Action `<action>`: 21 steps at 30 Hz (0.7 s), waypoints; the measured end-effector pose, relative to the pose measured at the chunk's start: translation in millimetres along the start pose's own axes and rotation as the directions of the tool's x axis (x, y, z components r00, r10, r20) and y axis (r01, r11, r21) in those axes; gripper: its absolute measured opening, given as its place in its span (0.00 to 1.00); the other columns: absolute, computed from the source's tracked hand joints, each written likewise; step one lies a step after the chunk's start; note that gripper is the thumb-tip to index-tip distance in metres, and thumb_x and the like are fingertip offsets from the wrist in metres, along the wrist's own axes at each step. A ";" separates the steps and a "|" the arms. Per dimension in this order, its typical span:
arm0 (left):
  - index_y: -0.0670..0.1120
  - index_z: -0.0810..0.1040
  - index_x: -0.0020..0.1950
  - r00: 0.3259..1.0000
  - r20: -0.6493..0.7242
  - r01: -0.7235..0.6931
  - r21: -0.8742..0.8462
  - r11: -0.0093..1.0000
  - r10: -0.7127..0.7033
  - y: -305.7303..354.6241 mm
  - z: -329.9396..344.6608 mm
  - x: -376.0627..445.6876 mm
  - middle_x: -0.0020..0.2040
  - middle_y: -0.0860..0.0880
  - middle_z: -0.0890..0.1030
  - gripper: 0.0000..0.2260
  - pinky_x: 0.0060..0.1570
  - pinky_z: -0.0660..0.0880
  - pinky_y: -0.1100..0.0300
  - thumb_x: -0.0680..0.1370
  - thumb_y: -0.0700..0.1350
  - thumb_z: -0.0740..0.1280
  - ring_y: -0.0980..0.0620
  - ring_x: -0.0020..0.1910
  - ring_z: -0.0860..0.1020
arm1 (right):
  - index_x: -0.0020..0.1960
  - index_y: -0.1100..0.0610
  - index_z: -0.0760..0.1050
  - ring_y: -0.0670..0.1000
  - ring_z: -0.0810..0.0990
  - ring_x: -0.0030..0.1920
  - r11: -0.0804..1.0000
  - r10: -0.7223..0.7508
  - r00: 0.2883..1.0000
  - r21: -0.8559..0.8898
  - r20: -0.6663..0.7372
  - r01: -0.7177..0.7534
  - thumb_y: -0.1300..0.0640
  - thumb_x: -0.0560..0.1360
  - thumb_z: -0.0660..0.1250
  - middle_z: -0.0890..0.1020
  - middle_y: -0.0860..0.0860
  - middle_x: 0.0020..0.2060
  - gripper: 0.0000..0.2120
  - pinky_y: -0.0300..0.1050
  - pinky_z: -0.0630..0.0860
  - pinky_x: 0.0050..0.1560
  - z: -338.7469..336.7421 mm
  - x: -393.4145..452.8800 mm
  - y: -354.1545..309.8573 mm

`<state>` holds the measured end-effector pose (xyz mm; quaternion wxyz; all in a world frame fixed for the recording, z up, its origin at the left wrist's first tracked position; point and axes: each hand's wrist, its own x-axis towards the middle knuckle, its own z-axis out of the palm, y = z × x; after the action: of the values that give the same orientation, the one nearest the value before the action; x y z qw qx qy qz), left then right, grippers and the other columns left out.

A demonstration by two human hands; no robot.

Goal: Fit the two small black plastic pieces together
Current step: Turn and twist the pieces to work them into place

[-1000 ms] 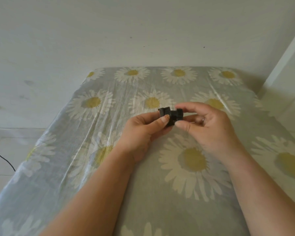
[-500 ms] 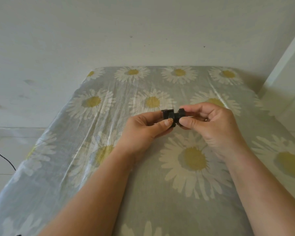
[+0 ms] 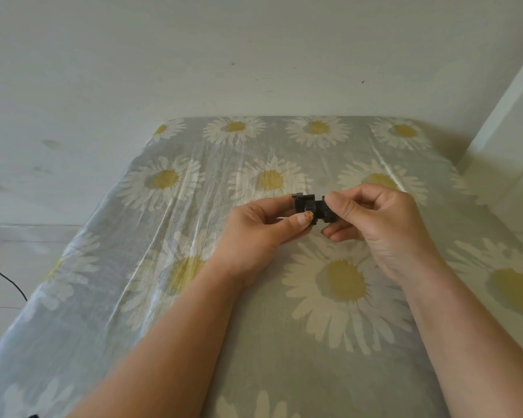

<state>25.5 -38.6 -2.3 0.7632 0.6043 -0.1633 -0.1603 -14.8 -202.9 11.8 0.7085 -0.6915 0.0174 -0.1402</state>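
Two small black plastic pieces meet in the air above the daisy-print cloth. My left hand point(image 3: 263, 224) pinches the left black piece point(image 3: 304, 204) between thumb and fingers. My right hand point(image 3: 372, 217) grips the right black piece point(image 3: 326, 213), which is mostly hidden behind its thumb and fingers. The two pieces touch end to end; whether they are locked together I cannot tell.
The table point(image 3: 139, 297) wears a grey cloth printed with white and yellow daisies. A white wall stands right behind its far edge. A white panel point(image 3: 507, 122) rises at the right. A thin black cable point(image 3: 3, 276) lies on the floor at the left.
Both hands have dropped slightly and turned. The pieces, held at an angle a second ago, now sit in a straighter line, pressed closer between the fingertips.
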 end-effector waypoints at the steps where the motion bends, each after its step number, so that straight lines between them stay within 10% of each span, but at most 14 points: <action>1: 0.44 0.81 0.54 1.000 0.001 -0.001 0.008 1.000 0.001 0.3 0.0 -0.4 0.50 0.45 0.85 0.18 0.49 0.77 0.62 0.65 0.43 0.72 0.49 0.49 0.83 | 0.35 0.56 0.82 0.54 0.84 0.28 1.000 0.014 1.000 0.000 0.000 -0.014 0.44 0.59 0.75 0.85 0.55 0.31 0.15 0.39 0.78 0.27 -0.3 0.1 -0.5; 14: 0.45 0.81 0.54 0.999 0.004 -0.040 0.070 0.997 0.040 -0.1 1.5 -1.4 0.50 0.47 0.85 0.17 0.50 0.77 0.62 0.66 0.44 0.72 0.49 0.50 0.83 | 0.34 0.59 0.80 0.52 0.80 0.21 0.986 0.165 0.986 0.013 0.000 -0.165 0.38 0.59 0.72 0.83 0.58 0.26 0.23 0.38 0.73 0.19 -0.5 2.2 1.3; 21: 0.47 0.83 0.50 0.997 -0.072 0.018 -0.037 0.999 -0.021 -0.9 -1.2 2.7 0.46 0.45 0.86 0.13 0.50 0.78 0.60 0.66 0.43 0.72 0.49 0.48 0.83 | 0.45 0.49 0.81 0.45 0.85 0.39 0.972 -0.108 0.994 -0.213 -0.021 0.101 0.41 0.68 0.68 0.85 0.42 0.40 0.13 0.38 0.80 0.35 1.3 -1.8 1.5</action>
<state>28.5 -39.0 -3.3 0.7779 0.5972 -0.1268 -0.1489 -16.1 -201.3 10.1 0.6221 -0.7605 0.0076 -0.1859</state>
